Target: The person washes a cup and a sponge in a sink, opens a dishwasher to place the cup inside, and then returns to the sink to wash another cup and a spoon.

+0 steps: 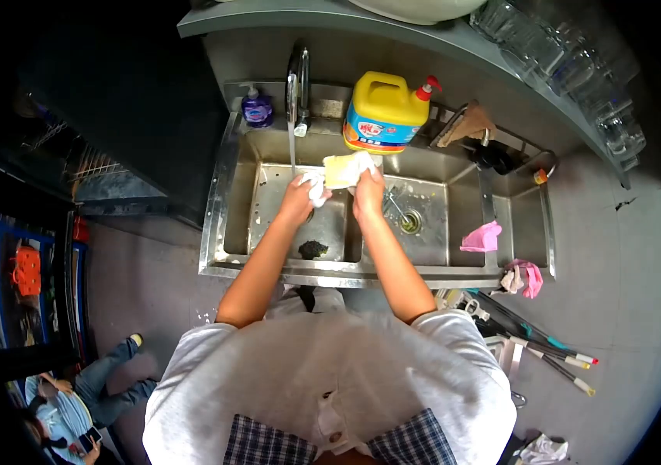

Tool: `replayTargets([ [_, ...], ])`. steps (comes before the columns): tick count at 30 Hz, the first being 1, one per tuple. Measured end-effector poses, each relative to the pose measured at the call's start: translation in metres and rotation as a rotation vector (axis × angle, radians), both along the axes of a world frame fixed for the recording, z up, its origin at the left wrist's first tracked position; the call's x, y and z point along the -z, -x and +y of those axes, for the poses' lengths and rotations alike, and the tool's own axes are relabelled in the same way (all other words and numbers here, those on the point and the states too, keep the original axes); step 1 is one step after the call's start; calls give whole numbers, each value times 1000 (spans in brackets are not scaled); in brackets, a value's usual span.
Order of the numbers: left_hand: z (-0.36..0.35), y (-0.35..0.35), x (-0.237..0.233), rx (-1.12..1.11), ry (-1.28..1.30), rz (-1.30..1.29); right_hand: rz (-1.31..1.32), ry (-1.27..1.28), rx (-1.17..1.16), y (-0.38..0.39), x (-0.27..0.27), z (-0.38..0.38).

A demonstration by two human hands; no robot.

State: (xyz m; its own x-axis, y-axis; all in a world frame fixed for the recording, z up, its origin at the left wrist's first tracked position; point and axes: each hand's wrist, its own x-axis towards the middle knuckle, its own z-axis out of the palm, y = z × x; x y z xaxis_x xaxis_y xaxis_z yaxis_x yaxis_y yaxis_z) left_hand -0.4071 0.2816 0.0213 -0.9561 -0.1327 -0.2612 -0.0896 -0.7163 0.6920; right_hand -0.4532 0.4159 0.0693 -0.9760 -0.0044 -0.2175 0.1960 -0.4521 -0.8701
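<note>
Over the steel double sink (361, 273), a yellow sponge (340, 171) with white foam on it is between my hands. My right hand (368, 192) is closed on its right side, fingers partly under foam. My left hand (296, 198) is closed around a foamy white thing (314, 188), perhaps a cloth, beside the sponge's left edge. Water runs from the tap (299, 89) just left of my hands. A dark scouring pad (313, 249) lies in the left basin. Behind the sponge stands a yellow jug (383, 115) with a red pump.
A purple soap bottle (257, 108) stands at the back left. Pink cloths (481, 237) lie at the right. Glasses (555, 66) line the shelf (439, 35) above. Poles (551, 349) lie on the floor at right. Another person (67, 411) sits at lower left, holding a phone.
</note>
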Motion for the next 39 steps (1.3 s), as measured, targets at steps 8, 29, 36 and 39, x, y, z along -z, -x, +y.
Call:
replayTargets([
  [8,-22,-7,-32,166,232,-67,932,-850,-418,-17,-19,0],
  [29,-30,17,-38,80,1216,158,213,-312,-563,6,17,-7],
  [36,-37,8,-37,138,1232,310,279,-619,-699,21,20,-6],
  [39,-35,17,-21,59,1026,326,703,-831,-603,18,4,-9],
])
